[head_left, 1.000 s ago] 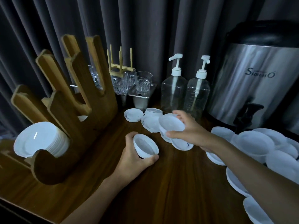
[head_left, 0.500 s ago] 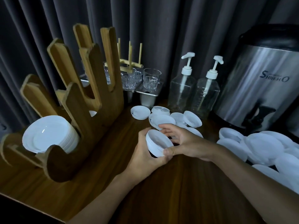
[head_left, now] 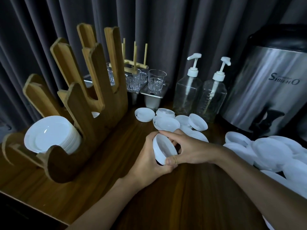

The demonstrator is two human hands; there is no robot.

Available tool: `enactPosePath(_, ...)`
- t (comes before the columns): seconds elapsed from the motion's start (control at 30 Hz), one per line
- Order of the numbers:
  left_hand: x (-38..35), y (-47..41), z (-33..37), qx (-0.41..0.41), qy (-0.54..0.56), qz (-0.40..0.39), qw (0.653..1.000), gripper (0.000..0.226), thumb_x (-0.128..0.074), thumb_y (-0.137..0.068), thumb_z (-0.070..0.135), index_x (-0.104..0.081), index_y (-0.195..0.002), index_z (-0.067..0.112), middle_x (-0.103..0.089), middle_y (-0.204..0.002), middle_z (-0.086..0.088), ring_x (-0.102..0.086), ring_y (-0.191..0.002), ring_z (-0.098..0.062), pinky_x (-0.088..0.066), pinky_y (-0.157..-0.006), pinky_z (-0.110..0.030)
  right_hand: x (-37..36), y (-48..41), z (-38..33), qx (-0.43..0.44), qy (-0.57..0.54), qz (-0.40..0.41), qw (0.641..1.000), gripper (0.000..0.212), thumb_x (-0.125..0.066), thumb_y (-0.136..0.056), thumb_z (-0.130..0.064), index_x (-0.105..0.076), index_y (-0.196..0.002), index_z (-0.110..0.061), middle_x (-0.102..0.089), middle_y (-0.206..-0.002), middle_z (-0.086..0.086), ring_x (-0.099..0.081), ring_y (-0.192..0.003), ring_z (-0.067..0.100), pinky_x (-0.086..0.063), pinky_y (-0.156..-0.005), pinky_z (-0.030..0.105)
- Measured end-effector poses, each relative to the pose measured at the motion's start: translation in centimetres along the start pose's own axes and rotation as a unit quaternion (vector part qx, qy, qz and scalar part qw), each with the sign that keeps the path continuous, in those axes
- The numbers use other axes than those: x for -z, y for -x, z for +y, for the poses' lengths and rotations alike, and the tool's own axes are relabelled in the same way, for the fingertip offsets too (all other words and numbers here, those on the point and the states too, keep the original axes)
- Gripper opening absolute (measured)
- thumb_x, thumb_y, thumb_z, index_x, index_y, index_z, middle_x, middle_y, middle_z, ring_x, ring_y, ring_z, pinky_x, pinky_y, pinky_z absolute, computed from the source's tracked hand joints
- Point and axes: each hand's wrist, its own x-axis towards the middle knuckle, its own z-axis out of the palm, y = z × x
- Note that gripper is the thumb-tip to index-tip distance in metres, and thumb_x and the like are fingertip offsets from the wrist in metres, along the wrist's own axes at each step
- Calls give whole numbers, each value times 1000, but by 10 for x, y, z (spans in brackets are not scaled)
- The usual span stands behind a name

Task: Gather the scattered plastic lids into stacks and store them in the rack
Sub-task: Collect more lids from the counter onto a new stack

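Note:
A small stack of white plastic lids (head_left: pixel 163 149) is held above the middle of the wooden counter by both hands. My left hand (head_left: pixel 147 161) cups it from below and behind. My right hand (head_left: pixel 186 149) grips its rim from the right, thumb on the near edge and fingers over the top. Several small lids (head_left: pixel 167 124) lie loose just behind the hands. A heap of larger white lids (head_left: pixel 272 151) covers the right side. The wooden rack (head_left: pixel 83 117) stands at the left, with a stack of large lids (head_left: pixel 51 136) in its front slot.
Two clear pump bottles (head_left: pixel 200 93) stand at the back, a steel drink dispenser (head_left: pixel 269 90) at the right. Glass tumblers (head_left: pixel 156 80) sit on a metal tray behind the rack. Dark curtains close off the back. The counter's front edge (head_left: pixel 33 208) runs at lower left.
My right hand brought a lid from the loose group back to my left hand's stack and now grips that stack with it. The view shifted left and closer.

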Motion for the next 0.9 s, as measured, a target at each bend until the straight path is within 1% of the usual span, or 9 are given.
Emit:
enactPosePath(0.07, 0, 1, 0, -11, -8, -1, 1000, 94, -91, -71, 32, -24, -134, 52, -44, -128, 28, -48, -128, -6, -50, -97, -21, -4, -1, 3, 14, 10, 13, 1000, 96, -71, -72, -73, -29, -152, -41, -30, -153, -12, -41, -135, 7, -44, -108, 33)
enactPosePath(0.2, 0, 3, 3, -14, -24, -9, 1000, 96, -88, -71, 40, -17, -131, 62, -39, -128, 31, -46, -128, -3, -50, -97, -21, -5, 0, 0, 14, -4, 28, 1000, 87, -68, -70, -76, -41, -144, -38, -43, -141, -12, -52, -119, 4, -52, -99, 34)
enactPosePath(0.33, -1, 4, 3, -21, -36, -11, 999, 98, -89, -73, 40, -13, -130, 66, -41, -132, 26, -47, -129, -5, -48, -99, -20, -9, 1, -9, 41, 56, 79, 994, 65, -53, -79, -78, -57, -114, -24, -58, -111, -7, -59, -99, 7, -53, -87, 36)
enactPosePath(0.47, 0, 3, 4, -8, -35, 0, 999, 87, -92, -69, 38, -31, -129, 48, -48, -125, 26, -53, -122, -5, -52, -91, -22, -16, 5, -8, 0, 77, 68, 995, 77, -40, -75, -90, -53, -117, -26, -55, -108, -8, -59, -98, 8, -54, -87, 36)
enactPosePath(0.53, -1, 2, 5, 2, -40, -7, 999, 84, -93, -67, 38, -36, -129, 41, -51, -122, 24, -54, -120, -4, -53, -90, -23, -14, 8, -7, -1, 42, 54, 998, 77, -42, -78, -86, -57, -117, -22, -61, -100, -7, -63, -91, 9, -54, -81, 27)
enactPosePath(0.63, 1, 2, 5, 33, -56, -5, 998, 88, -91, -64, 48, -33, -130, 44, -46, -123, 29, -47, -121, 4, -47, -91, -15, -3, 18, -1, -49, -26, 110, 992, 60, -53, -92, -58, -57, -134, -16, -56, -114, -8, -56, -109, 8, -41, -86, 12)
enactPosePath(0.73, 4, 1, 6, 66, -43, 21, 997, 91, -91, -64, 50, -30, -131, 44, -44, -122, 28, -47, -119, 1, -46, -87, -14, 7, 25, 24, -138, 133, 221, 956, 74, -67, -85, -58, -43, -147, -25, -45, -143, -2, -38, -133, 21, -34, -105, 37)
enactPosePath(0.8, 4, 1, 5, 80, -33, 42, 995, 91, -91, -64, 49, -29, -130, 43, -43, -121, 28, -47, -118, 1, -45, -84, -12, 9, 31, 38, -205, 189, 179, 943, 94, -70, -78, -63, -27, -154, -29, -30, -157, 0, -26, -143, 27, -27, -110, 46)
enactPosePath(0.9, 4, -1, 4, 90, -30, 53, 994, 93, -91, -64, 48, -27, -131, 42, -40, -121, 29, -46, -118, 2, -45, -82, -11, 7, 35, 50, -231, 155, 149, 949, 107, -75, -75, -61, -13, -157, -32, -18, -164, 0, -19, -147, 30, -25, -113, 51)
